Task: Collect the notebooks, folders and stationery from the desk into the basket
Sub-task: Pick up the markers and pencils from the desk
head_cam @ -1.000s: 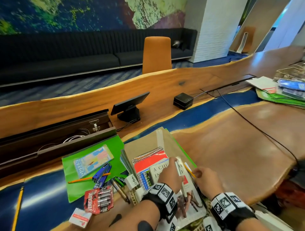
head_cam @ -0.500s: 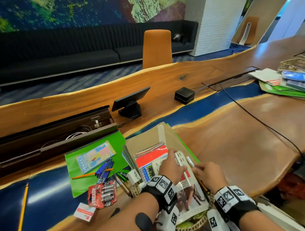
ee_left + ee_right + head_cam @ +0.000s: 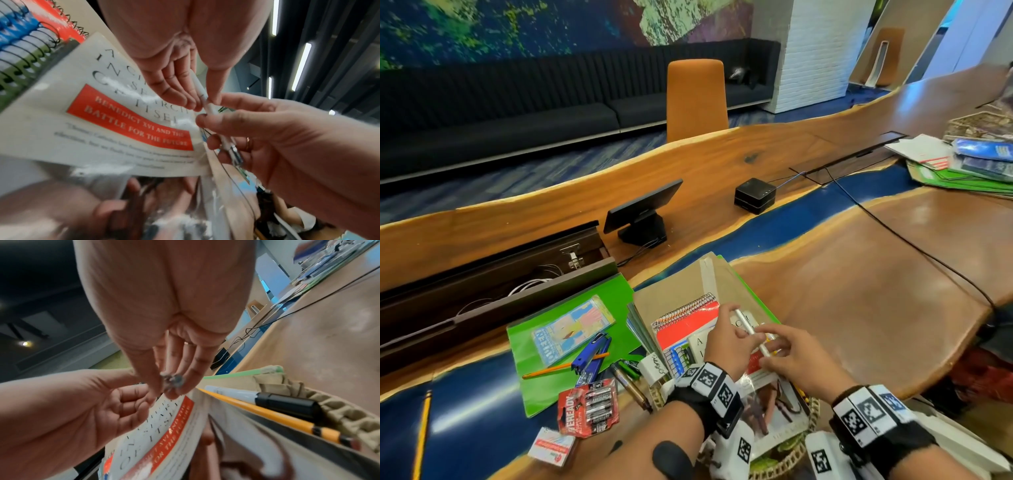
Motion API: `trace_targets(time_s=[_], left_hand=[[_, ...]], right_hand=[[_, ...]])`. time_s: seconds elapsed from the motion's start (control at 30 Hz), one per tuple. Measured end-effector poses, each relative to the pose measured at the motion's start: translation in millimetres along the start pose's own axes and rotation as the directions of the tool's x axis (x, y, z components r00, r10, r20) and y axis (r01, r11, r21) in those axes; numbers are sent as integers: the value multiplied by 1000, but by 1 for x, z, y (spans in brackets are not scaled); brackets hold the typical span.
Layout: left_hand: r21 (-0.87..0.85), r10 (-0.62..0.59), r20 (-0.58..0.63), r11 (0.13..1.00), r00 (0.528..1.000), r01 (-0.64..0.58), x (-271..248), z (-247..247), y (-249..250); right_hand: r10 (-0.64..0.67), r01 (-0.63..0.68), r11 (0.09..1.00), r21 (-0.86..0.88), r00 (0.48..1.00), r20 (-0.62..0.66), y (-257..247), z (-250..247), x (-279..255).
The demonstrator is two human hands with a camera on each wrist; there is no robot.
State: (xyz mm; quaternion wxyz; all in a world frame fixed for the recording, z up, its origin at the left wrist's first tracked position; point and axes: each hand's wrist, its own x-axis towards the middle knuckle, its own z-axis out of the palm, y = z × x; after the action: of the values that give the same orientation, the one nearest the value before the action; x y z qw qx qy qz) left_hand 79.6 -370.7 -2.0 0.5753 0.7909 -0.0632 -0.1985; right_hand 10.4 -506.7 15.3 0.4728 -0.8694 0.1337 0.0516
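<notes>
Passing white pen (image 3: 751,330) between left hand (image 3: 726,342) and right hand (image 3: 796,353), both pinching it above basket (image 3: 796,457) at near bench edge. Basket already holds notebooks, book, folders. Left on bench: green folder (image 3: 530,373), stapler (image 3: 590,354), pencils, batteries (image 3: 589,409).

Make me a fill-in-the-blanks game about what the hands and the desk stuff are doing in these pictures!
1. Both hands, left hand and right hand, hold one slim white ____ over the woven basket.
2. The blue stapler lies on a flat ____ folder.
3. The red pack of batteries lies ____ the basket.
4. The chair behind the desk is ____.

Missing words: pen; green; outside; orange
</notes>
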Motion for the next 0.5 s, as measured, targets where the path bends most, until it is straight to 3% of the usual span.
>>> trace_targets(time_s=[0.1,0.2,0.33,0.5], left_hand=[[17,27,-9,999,1000,-27,-2,-6,4],[213,27,-1,977,1000,-26,-5,-17,0],[410,-12,35,912,999,-3,-11,-26,-12],[380,25,56,924,998,-44,-18,-33,-16]], right_hand=[[39,-36,999,21,991,-130,-7,-2,4],[109,-124,991,-45,963,-245,-3,-5,10],[151,-214,943,-254,958,-245,5,1,14],[151,-239,894,-379,957,-247,11,6,13]])
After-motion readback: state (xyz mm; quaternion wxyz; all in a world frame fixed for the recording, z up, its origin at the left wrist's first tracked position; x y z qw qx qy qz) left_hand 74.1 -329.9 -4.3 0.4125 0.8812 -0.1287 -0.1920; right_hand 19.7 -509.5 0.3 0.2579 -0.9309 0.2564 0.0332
